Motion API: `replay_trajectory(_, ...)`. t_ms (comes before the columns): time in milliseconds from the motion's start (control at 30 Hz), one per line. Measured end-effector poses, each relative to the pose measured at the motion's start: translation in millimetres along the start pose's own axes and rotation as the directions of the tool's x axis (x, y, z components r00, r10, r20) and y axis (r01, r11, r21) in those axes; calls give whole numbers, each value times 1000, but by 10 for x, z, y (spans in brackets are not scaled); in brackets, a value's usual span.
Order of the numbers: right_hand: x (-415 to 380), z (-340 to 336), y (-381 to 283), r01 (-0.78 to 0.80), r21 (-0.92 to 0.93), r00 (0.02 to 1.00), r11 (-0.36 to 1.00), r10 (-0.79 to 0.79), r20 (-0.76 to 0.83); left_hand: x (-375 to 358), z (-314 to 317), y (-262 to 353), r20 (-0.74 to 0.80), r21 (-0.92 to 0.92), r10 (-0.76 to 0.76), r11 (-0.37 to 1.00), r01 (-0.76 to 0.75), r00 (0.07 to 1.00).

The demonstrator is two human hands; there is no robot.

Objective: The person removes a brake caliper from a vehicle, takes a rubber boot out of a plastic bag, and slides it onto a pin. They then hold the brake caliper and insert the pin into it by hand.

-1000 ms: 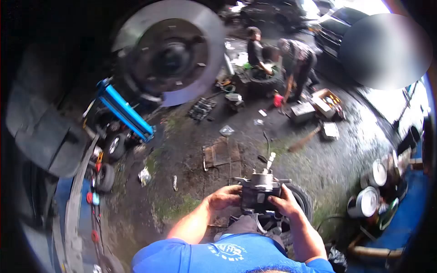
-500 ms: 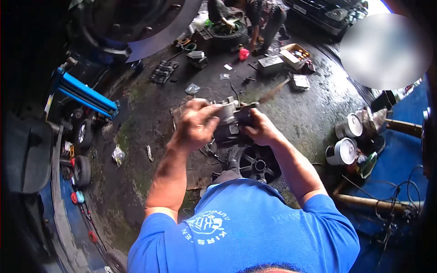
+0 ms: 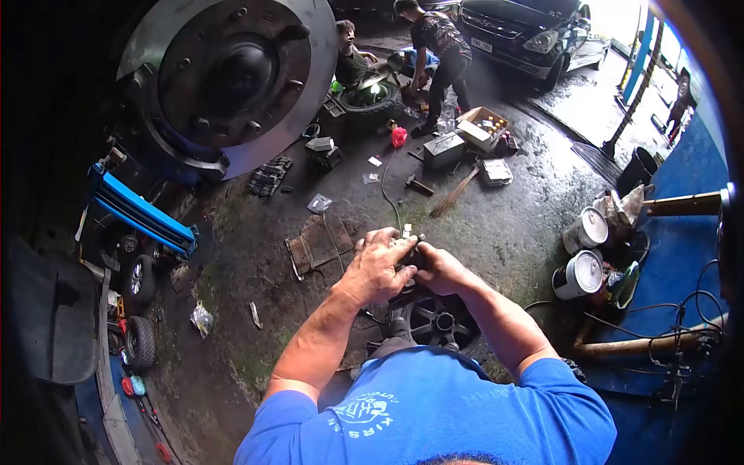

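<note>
Close together in front of my chest, my left hand [image 3: 380, 267] and my right hand [image 3: 443, 269] are closed round a dark metal part that looks like a brake caliper [image 3: 419, 246]. Most of it is hidden behind my fingers; only a dark end and a small pale piece show above them. The left fingers lie over its top and side, while the right hand grips its other end. Below my hands, a dark spoked wheel [image 3: 439, 322] lies on the floor. A large brake disc [image 3: 217, 70] with studs is at the upper left, apart from both hands.
Flattened cardboard [image 3: 319, 246], a hammer [image 3: 419, 186] and a broom [image 3: 456, 194] lie on the floor ahead. White-lidded buckets [image 3: 583, 273] stand at right, tyres [image 3: 140, 341] and a blue beam [image 3: 143, 211] at left. Co-workers [image 3: 443, 46] are around another tyre near a parked car [image 3: 515, 35].
My view has tilted up, showing more of the disc, people and car. Both hands have drawn closer together round the caliper, which was more visible before; the left hand now covers it.
</note>
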State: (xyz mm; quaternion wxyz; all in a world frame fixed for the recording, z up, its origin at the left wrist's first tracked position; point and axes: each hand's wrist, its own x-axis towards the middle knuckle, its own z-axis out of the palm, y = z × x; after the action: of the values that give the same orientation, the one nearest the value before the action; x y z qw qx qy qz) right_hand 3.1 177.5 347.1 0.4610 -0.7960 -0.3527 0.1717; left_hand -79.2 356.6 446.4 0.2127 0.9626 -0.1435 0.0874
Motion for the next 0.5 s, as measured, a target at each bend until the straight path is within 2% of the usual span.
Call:
replay_trajectory(100, -12, -25, -30, -54, -10, 998, 999, 54, 20, -29, 32, -7, -11, -27, -32, 999, 31, 999)
replay_trajectory(200, -77, -123, -176, -155, -13, 987, 988, 156, 50, -87, 121, -123, -219, -77, -5, 997, -12, 976)
replay_trajectory(300, -109, -102, -45, -134, 9, 990, 991, 133, 34, -251, 128, -232, -340, -115, -57, 993, 19, 939)
replay_trajectory(367, -121, -102, 20, -167, 42, 985, 985, 165, 56, -445, 232, -412, -360, -141, -134, 986, 88, 923)
replay_trajectory(500, -132, -12, 230, -181, 97, 982, 979, 175, 68, -739, 263, -572, -269, -282, -343, 922, 266, 900)
